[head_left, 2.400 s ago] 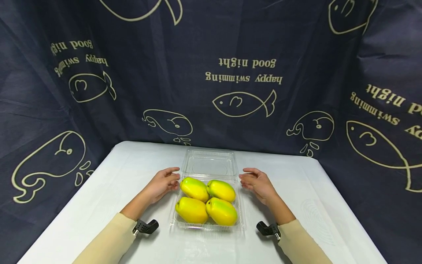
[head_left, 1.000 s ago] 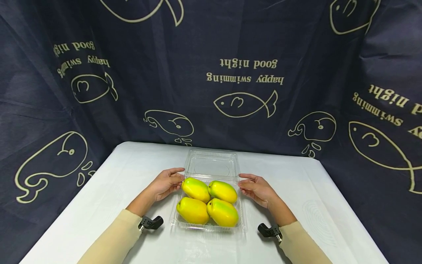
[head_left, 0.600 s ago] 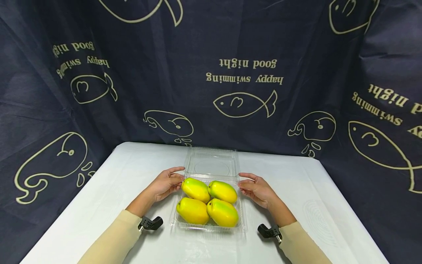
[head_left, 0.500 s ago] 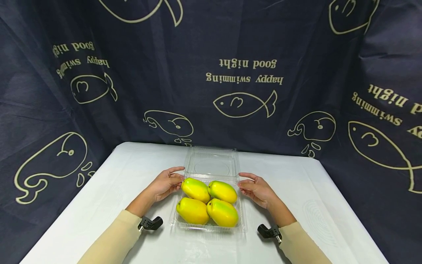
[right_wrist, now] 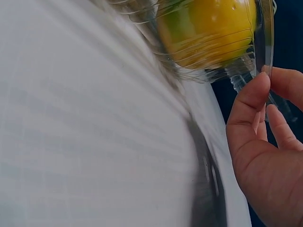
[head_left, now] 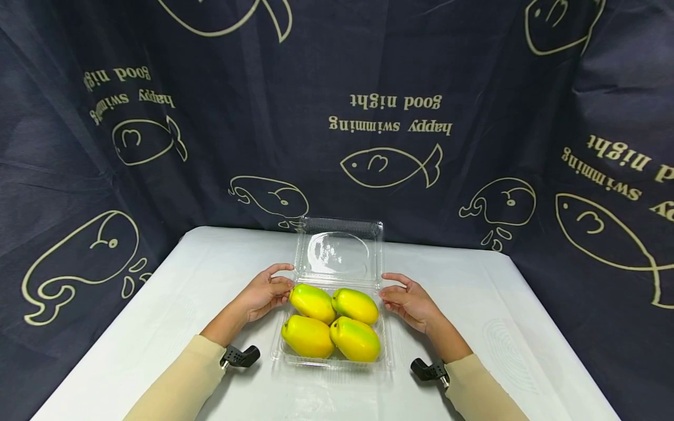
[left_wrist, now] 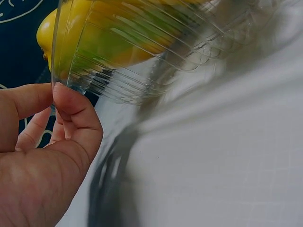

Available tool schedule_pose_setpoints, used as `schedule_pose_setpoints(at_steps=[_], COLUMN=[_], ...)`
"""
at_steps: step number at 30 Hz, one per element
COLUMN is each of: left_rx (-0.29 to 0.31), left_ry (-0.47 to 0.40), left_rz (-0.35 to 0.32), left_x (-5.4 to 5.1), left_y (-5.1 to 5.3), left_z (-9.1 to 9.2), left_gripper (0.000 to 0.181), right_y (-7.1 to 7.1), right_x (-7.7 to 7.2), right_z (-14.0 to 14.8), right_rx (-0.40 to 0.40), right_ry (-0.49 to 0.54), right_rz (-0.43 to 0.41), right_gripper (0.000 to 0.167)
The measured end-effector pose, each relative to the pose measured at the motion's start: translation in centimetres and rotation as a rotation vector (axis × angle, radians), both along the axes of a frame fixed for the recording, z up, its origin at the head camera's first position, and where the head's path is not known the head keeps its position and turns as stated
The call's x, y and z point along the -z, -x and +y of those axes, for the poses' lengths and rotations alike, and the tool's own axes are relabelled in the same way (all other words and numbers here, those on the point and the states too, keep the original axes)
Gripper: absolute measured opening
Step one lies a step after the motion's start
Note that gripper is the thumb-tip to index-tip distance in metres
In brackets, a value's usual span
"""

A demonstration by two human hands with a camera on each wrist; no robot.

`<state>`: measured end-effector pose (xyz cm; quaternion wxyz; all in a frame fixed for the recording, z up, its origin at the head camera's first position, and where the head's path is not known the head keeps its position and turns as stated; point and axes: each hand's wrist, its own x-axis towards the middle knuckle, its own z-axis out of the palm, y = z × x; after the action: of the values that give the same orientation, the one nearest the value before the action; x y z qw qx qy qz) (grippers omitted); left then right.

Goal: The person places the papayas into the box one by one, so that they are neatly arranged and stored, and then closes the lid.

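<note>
A clear plastic clamshell box (head_left: 330, 362) stands on the table with several yellow-green mangoes (head_left: 356, 339) in its base. Its hinged lid (head_left: 342, 257) leans up and back, raised off the table at the far side. At the box's left rim, near the hinge, my left hand (head_left: 263, 295) pinches the edge; the left wrist view shows thumb and index finger (left_wrist: 71, 101) meeting on the thin plastic. My right hand (head_left: 413, 301) pinches the opposite rim the same way, with the thumb (right_wrist: 251, 97) against the edge in the right wrist view. Ribbed box walls show mangoes behind them in both wrist views.
A white-covered table (head_left: 474, 327) lies under the box. Behind it hangs a dark blue curtain (head_left: 295, 117) printed with fish and whales. Black wrist-worn devices (head_left: 242, 356) sit at both cuffs.
Both hands came inward to the box's side rims and took hold. Since then they have stayed nearly still, while the lid has tilted up from lying flat at the back.
</note>
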<state>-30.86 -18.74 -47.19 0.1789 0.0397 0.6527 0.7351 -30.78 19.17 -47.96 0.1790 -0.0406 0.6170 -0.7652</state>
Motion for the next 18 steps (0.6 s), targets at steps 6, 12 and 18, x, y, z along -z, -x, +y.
schedule_pose_setpoints(at_steps=[6, 12, 18], left_rx=[0.006, 0.01, 0.014], left_ry=[-0.002, -0.006, -0.023], left_rz=[0.007, 0.01, 0.021], left_x=[0.06, 0.35, 0.46], left_y=[0.04, 0.22, 0.23], left_z=[0.01, -0.07, -0.16], left_gripper=[0.06, 0.054, 0.042], right_y=[-0.13, -0.29, -0.26], right_x=[-0.08, -0.17, 0.05], right_z=[0.0, -0.06, 0.01], right_rx=[0.004, 0.002, -0.015], right_ry=[0.003, 0.004, -0.01], right_rz=[0.005, 0.008, 0.058], right_gripper=[0.06, 0.054, 0.049])
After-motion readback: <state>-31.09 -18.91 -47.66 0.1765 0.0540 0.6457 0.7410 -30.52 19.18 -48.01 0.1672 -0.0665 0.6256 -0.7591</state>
